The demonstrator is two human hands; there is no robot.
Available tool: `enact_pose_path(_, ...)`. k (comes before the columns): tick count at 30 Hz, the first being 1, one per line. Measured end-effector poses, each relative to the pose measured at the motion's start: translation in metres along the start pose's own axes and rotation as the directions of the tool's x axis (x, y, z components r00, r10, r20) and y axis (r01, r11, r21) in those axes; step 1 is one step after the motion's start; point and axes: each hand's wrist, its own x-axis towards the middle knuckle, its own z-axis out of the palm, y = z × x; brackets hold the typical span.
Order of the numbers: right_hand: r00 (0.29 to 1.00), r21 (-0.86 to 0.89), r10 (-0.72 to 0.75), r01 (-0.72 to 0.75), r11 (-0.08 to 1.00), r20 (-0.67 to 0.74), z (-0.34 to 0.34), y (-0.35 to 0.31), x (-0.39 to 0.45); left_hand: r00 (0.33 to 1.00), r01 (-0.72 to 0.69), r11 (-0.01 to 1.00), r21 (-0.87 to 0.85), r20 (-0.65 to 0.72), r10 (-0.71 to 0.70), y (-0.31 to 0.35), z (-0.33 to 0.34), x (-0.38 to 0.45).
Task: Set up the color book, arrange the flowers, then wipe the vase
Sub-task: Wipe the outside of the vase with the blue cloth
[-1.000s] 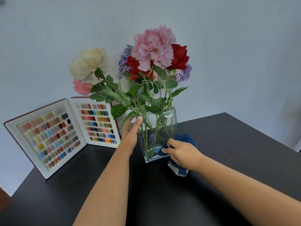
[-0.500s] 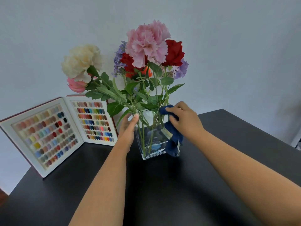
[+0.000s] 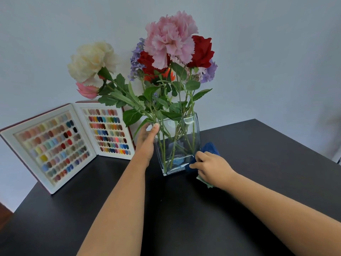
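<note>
Bare table (image 3: 184,215) front; color book (image 3: 73,141) left of vase (image 3: 178,143).

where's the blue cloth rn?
Head view, right of centre: the blue cloth is in the right hand, pressed against the glass vase low on its right side, near the table.

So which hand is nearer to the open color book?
Left. The left hand holds the vase rim on the side facing the color book; the right hand grips the blue cloth beyond the vase's far side.
</note>
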Motion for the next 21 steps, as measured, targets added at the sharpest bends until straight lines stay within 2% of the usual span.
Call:
enact_pose_path(2, 0.993, 0.012, 0.021, -0.022, 1.000, 0.115, -0.004, 0.007, 0.003, 1.000, 0.006, 1.000, 0.001, 0.003, -0.006, 0.001, 0.000, 0.002)
enact_pose_path(4, 0.992, 0.209, 0.126, -0.124, 0.970, 0.006, -0.016, 0.013, 0.007, 1.000, 0.018, 1.000, -0.002, 0.006, -0.018, 0.001, 0.000, 0.003)
enact_pose_path(5, 0.962, 0.370, 0.254, -0.202, 0.907, -0.096, -0.023, 0.017, 0.008, 1.000, 0.022, 1.000, 0.000, 0.008, -0.022, 0.001, 0.000, 0.003)
enact_pose_path(6, 0.888, 0.539, 0.421, -0.265, 0.800, -0.187, -0.032, 0.022, 0.010, 1.000, 0.023, 1.000, 0.001, 0.008, -0.023, 0.000, 0.001, 0.003)
enact_pose_path(7, 0.776, 0.681, 0.591, -0.313, 0.662, -0.219, -0.040, 0.026, 0.014, 1.000, 0.024, 1.000, -0.002, 0.010, -0.024, -0.001, 0.001, 0.003)
enact_pose_path(8, 0.665, 0.784, 0.721, -0.336, 0.521, -0.194, -0.049, 0.030, 0.018, 1.000, 0.024, 1.000, -0.009, 0.010, -0.024, -0.001, 0.002, 0.003)
enact_pose_path(9, 0.587, 0.850, 0.796, -0.335, 0.406, -0.148, -0.056, 0.034, 0.024, 1.000, 0.023, 1.000, -0.013, 0.009, -0.023, -0.002, 0.002, 0.003)
enact_pose_path(10, 0.551, 0.887, 0.828, -0.327, 0.327, -0.103, -0.062, 0.036, 0.031, 1.000, 0.019, 1.000, -0.014, 0.004, -0.019, -0.001, 0.003, 0.003)
enact_pose_path(13, 0.568, 0.927, 0.823, -0.314, 0.205, 0.011, -0.066, 0.036, 0.051, 1.000, 0.007, 1.000, -0.008, -0.016, -0.007, -0.001, 0.003, 0.002)
enact_pose_path(15, 0.595, 0.935, 0.802, -0.312, 0.170, 0.053, -0.062, 0.032, 0.059, 1.000, 0.007, 1.000, -0.009, -0.017, -0.007, -0.001, 0.002, 0.001)
enact_pose_path(21, 0.667, 0.836, 0.743, -0.440, 0.329, 0.058, -0.060, 0.040, 0.058, 1.000, -0.002, 1.000, 0.021, -0.005, 0.002, -0.002, 0.005, -0.001)
